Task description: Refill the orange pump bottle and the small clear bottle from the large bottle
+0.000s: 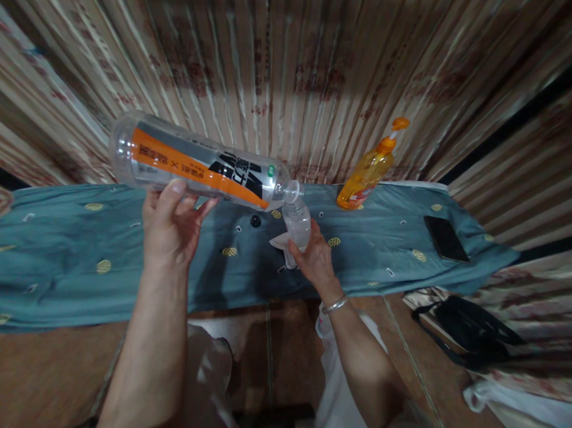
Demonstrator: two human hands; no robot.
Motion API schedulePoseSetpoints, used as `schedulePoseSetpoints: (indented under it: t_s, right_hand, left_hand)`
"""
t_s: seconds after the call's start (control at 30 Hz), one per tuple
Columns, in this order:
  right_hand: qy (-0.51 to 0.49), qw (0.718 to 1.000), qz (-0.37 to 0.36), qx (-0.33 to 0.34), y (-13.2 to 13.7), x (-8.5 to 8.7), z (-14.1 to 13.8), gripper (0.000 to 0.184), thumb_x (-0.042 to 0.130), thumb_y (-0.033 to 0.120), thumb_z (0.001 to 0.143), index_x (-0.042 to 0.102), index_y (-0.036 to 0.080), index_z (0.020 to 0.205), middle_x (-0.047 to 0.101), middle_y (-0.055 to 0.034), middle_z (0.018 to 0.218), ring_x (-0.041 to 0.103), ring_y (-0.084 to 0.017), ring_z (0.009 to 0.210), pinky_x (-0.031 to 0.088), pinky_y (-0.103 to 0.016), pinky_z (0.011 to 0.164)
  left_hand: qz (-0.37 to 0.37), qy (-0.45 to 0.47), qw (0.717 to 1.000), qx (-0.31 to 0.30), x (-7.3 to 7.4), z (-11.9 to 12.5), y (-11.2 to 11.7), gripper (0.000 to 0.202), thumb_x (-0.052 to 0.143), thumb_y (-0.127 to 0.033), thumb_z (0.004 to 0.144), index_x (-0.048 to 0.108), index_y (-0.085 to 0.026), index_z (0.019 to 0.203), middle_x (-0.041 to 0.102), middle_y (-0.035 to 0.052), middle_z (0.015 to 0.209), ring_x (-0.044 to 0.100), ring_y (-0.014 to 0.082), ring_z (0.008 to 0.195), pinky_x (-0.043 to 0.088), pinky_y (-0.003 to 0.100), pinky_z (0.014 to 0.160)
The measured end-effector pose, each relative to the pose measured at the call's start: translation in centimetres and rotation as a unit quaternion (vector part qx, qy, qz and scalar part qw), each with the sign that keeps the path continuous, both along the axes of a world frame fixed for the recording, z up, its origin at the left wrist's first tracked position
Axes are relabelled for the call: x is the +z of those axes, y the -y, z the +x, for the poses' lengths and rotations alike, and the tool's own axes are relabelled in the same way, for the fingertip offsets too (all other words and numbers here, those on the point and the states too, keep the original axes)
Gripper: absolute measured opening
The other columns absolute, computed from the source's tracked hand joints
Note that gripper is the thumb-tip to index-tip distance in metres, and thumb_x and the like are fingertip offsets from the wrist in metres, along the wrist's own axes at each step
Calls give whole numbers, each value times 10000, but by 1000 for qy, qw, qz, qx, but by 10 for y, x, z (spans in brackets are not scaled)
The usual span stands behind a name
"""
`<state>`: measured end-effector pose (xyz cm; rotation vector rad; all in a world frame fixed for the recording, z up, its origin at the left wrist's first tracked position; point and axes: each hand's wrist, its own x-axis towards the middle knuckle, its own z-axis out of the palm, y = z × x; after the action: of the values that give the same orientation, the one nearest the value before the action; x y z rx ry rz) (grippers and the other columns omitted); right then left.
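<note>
My left hand point(174, 220) is closed around a large clear plastic bottle point(197, 163) with a silver, orange and black label. That bottle lies nearly sideways in the air, its neck to the right and slightly down. Its mouth meets the top of a smaller clear plastic bottle point(297, 220), which stands a little tilted below it. My right hand point(316, 258) is wrapped around the smaller bottle's lower part. A pale, pointed, translucent piece point(282, 241) sticks out beside that bottle; I cannot make out what it is. A small black cap point(255, 221) sits on the cloth nearby.
A teal patterned cloth point(165, 290) covers the long table. An orange pump bottle point(366, 177) stands at the back right, and a black phone point(446, 238) lies at the right end. Curtains point(295, 66) hang behind. A black bag point(473, 329) is below on the right.
</note>
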<state>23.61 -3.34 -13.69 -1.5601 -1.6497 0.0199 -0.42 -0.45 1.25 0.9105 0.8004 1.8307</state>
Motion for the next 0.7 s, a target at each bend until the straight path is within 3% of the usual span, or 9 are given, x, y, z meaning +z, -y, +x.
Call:
schedulePoseSetpoints:
  t_s: [0.4,0.7]
  right_hand:
    - [-19,1000,-15,-4,-1,0,-1,676,608,457,933,465,51,1454,736,-250,1264,745,-356,1130,623,-499,977]
    - [-23,1000,-20,1,0,2,-1,662,627,418,919,477,40,1441,737,-256,1266,748,-359,1129,625,-482,967]
  left_hand:
    - [10,28,1000,-3,0,1,-1,464,962,-366,553,629,-226,844,764,4,1015,703,206,926,643,460,889]
    - [5,25,1000,0,-3,-2,-3,470,946,-354,564,635,-225,893,768,14,1064,711,202,925,657,469,865]
